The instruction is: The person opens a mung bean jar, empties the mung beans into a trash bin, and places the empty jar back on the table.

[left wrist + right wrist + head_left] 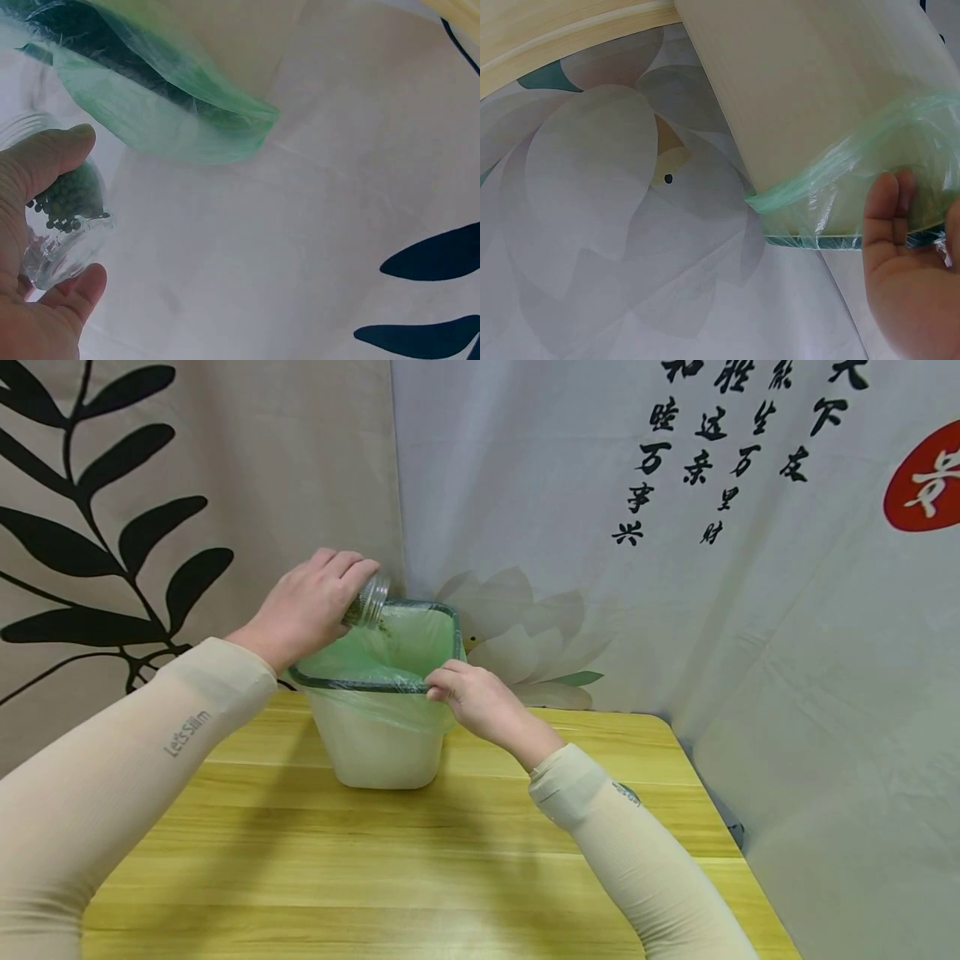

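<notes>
My left hand [303,606] grips a clear glass jar [369,602], tilted with its mouth over the open bin. Small round green beans [73,196] lie inside the jar in the left wrist view, and a few specks show below its mouth in the head view. The off-white trash bin [382,747] stands upright on the table, lined with a thin green plastic bag [420,647] folded over its dark rim [360,685]. At the near right corner, my right hand [483,702] pinches the rim and bag, its fingers [881,214] over the outside.
The wooden table [375,877] reaches back to a pale fabric backdrop [525,485] printed with leaves, a lotus and dark characters. Close behind the bin, two backdrop panels meet. The table's right edge [723,810] slopes away beside my right sleeve [637,852].
</notes>
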The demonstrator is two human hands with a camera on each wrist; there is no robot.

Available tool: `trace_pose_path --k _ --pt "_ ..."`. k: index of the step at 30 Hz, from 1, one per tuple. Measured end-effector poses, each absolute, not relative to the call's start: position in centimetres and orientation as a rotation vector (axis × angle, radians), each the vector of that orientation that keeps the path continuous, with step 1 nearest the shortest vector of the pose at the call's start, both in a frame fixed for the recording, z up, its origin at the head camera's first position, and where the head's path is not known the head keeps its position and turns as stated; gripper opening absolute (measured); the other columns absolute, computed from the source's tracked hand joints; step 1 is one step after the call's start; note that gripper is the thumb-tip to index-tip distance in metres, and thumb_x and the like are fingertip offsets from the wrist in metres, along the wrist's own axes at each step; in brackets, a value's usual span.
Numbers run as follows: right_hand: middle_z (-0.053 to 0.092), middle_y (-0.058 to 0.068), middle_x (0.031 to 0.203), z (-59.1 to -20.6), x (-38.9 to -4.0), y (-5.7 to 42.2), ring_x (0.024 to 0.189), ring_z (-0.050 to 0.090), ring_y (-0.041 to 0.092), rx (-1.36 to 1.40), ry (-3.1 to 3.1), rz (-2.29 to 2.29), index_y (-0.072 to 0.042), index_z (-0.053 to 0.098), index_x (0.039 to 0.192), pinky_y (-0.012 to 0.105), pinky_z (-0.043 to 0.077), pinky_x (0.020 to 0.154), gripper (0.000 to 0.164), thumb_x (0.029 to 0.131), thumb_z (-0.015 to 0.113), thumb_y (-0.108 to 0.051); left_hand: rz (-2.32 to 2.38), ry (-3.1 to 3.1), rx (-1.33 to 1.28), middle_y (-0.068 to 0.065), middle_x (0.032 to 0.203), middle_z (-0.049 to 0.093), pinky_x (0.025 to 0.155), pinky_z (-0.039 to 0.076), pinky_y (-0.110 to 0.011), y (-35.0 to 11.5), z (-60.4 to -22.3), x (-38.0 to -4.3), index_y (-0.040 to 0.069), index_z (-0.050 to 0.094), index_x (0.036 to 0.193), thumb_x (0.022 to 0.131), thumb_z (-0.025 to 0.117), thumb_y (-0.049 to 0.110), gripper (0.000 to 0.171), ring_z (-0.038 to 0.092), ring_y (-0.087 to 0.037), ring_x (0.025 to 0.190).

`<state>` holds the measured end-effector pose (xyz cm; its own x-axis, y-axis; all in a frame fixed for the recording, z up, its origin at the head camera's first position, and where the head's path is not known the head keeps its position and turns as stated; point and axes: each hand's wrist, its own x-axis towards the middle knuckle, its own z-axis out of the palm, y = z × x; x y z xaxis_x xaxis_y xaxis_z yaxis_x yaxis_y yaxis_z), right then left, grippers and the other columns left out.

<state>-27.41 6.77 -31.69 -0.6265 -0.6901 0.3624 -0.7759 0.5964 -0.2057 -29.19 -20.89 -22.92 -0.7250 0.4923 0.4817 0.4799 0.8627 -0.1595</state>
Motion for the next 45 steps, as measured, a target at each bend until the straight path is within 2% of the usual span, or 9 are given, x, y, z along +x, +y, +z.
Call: trace_pose_path --k 18,45 --pt "0.073 0.003 0.12 -31.55 -27.39 6.83 0.108 0.073 0.02 1.2 -2.603 0.513 -0.012 0.075 0.122 0.034 0.06 0.097 0.024 0.109 0.059 -0.026 0.083 -2.418 -0.777 -0.023 0.144 0.06 0.108 0.054 -0.059 -20.93 -23.04 -29.27 -0.002 0.053 0.147 0.088 0.074 -0.014 0.064 0.056 -0.046 0.13" --pt "0.072 0.003 0.12 -31.52 -27.35 6.68 0.107 0.072 0.02 1.188 -2.631 0.503 -0.013 0.074 0.123 0.034 0.061 0.097 0.025 0.109 0.058 -0.026 0.137 -2.374 -0.808 -0.023 0.143 0.062 0.107 0.056 -0.056 -21.08 -23.24 -29.36 -0.002 0.055 0.147 0.096 0.065 -0.015 0.053 0.058 -0.044 0.127"
